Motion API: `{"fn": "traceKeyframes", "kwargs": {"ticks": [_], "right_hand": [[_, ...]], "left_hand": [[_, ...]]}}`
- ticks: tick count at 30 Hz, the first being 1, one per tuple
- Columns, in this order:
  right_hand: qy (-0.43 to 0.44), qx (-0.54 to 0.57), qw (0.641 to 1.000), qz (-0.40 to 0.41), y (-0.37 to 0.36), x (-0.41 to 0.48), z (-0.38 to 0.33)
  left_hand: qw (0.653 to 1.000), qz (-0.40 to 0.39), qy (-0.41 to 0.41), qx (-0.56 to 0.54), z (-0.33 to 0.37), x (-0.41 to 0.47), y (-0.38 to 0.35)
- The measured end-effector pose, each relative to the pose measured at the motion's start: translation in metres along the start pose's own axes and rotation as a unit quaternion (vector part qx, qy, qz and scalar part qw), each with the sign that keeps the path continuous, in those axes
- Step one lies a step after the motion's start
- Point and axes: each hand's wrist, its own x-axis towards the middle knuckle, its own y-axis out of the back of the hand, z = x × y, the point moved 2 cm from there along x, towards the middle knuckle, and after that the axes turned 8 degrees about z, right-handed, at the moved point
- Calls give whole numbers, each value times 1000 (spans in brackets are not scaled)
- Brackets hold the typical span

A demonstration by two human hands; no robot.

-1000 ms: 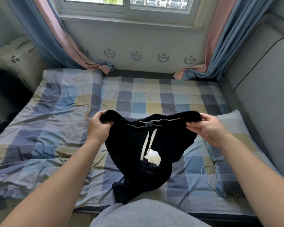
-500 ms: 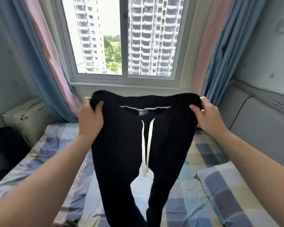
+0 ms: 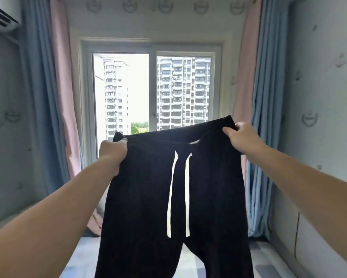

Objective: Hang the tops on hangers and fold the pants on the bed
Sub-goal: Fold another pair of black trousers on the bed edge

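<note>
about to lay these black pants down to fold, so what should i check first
1. Left hand grip on the pants at one waistband corner: ok.
2. Right hand grip on the other corner: ok.
3. Waistband level: not ok, the right side is higher.
4. Drawstrings hanging straight down the front: ok.
5. Legs untwisted to the hems: cannot tell, hems are out of frame.
6. Landing spot on the bed: cannot tell, the pants hide most of it.

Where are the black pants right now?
Head view, centre: the black pants hang in front of the window, top corners gripped by the left hand and right hand.
</note>
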Motion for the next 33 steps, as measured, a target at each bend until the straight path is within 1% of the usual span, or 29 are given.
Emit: {"fn": "traceKeyframes", "kwargs": {"ticks": [2,4,8,11,13,15,18,20,22,23,25,26,27,29,30,31,32,33], "right_hand": [[-53,52,997,-23,-2,4,-17],[-86,91,991,-47,-4,5,-34],[-113,130,979,-107,-13,-2,-68],[-84,134,976,-153,-19,-10,-93],[-43,134,976,-167,-23,-18,-109],[2,118,979,-169,-27,-27,-124],[51,98,983,-149,-33,-36,-141],[86,81,984,-136,-35,-41,-151],[124,48,983,-126,-40,-47,-159],[141,33,982,-123,-43,-49,-163],[175,6,976,-129,-49,-54,-165],[197,-12,972,-125,-50,-55,-164],[227,-32,968,-99,-49,-55,-162],[279,-68,958,11,-43,-52,-152],[279,-78,955,66,-41,-51,-143],[248,-76,961,98,-40,-52,-133],[185,-57,976,98,-41,-54,-122],[100,-20,993,64,-45,-60,-111]], "left_hand": [[997,-19,49,-58,18,-3,-7],[990,-46,77,-107,35,-8,-14],[971,-98,79,-203,64,-28,-28],[956,-161,45,-242,84,-49,-36],[950,-208,13,-232,94,-64,-41],[948,-248,-18,-197,100,-79,-41],[939,-306,-83,-132,98,-90,-37],[927,-334,-128,-111,94,-92,-33],[920,-332,-188,-91,91,-90,-30],[924,-312,-203,-90,90,-88,-27],[941,-265,-189,-97,89,-77,-20],[946,-255,-170,-106,89,-70,-16],[948,-254,-150,-119,88,-61,-10],[946,-268,-104,-149,90,-43,2],[944,-275,-83,-165,91,-34,9],[940,-281,-66,-181,94,-25,17],[936,-287,-53,-197,97,-17,24],[932,-291,-42,-211,100,-10,32]]}}
